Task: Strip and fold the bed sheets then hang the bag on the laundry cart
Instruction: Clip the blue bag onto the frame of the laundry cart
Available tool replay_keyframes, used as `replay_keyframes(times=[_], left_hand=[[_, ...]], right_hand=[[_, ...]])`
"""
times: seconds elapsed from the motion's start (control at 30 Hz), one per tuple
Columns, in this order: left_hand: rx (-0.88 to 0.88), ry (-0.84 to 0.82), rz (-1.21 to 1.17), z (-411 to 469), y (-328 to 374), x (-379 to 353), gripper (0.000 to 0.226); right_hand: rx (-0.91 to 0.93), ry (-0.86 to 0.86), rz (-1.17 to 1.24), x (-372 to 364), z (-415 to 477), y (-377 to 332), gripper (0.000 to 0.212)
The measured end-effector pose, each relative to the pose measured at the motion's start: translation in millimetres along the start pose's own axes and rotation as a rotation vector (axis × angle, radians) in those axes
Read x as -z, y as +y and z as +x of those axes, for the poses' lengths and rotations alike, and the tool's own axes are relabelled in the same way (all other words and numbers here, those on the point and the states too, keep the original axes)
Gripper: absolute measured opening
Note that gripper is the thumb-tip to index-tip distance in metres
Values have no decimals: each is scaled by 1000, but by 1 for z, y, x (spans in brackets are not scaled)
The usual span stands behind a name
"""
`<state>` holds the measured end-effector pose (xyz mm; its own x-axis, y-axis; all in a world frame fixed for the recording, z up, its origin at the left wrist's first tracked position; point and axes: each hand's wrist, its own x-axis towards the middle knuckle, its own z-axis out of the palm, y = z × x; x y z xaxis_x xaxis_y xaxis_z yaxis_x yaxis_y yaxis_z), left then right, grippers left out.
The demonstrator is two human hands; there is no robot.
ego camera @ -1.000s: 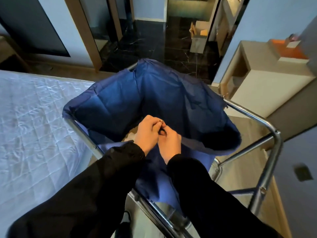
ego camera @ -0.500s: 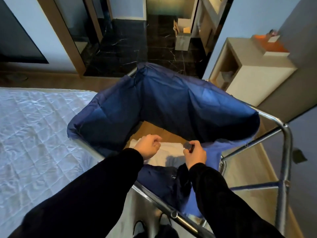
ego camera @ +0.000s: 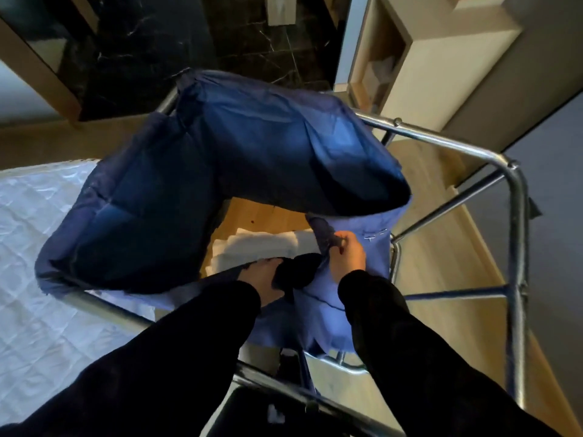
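A dark blue laundry bag point(ego camera: 202, 190) hangs open on the metal laundry cart point(ego camera: 517, 234); its far and left sides lie over the rails, its near right side sags. Folded white sheets point(ego camera: 262, 247) lie at the bottom of the bag. My right hand point(ego camera: 347, 253) pinches a dark strap at the bag's near right edge. My left hand point(ego camera: 268, 279) reaches down inside the near edge and grips a dark fold of the bag's cloth; its fingers are partly hidden.
The stripped white quilted mattress point(ego camera: 47, 279) lies to the left, against the cart. A beige cabinet point(ego camera: 441, 67) stands at the back right, and a dark marble floor point(ego camera: 220, 42) lies beyond the cart. Wooden floor point(ego camera: 441, 263) shows under the cart's right side.
My hands have parted from the middle. The right moved to the near right edge of the bag with the strap; the left sank lower into the bag. The view tilted down.
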<state>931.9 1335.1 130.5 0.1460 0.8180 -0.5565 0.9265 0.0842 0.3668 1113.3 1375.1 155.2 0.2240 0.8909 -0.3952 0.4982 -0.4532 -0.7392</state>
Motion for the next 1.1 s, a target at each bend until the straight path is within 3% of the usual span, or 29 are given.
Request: replay_keyframes(times=[0.13, 0.2, 0.33, 0.57, 0.73, 0.93, 1.03, 1.1], left_hand=[[132, -119, 55, 21, -13, -15, 73], [168, -130, 95, 26, -21, -20, 76], [194, -145, 138, 49, -44, -32, 79], [228, -92, 220, 75, -92, -33, 69], [323, -59, 431, 72, -132, -19, 66], [342, -62, 305, 75, -157, 6, 49], [312, -93, 231, 76, -165, 14, 38], [225, -30, 164, 74, -165, 19, 33]], right_hand=[[-88, 86, 126, 6, 13, 8, 25], [-119, 63, 141, 10, 17, 10, 20], [-185, 147, 280, -8, 23, 21, 28], [-227, 174, 386, -52, 29, 40, 30], [-188, 130, 281, -84, 33, 43, 34], [-117, -84, 208, -104, 33, 31, 34], [-135, -96, 293, -120, 28, 27, 42], [-152, -96, 329, -132, 25, 31, 45]])
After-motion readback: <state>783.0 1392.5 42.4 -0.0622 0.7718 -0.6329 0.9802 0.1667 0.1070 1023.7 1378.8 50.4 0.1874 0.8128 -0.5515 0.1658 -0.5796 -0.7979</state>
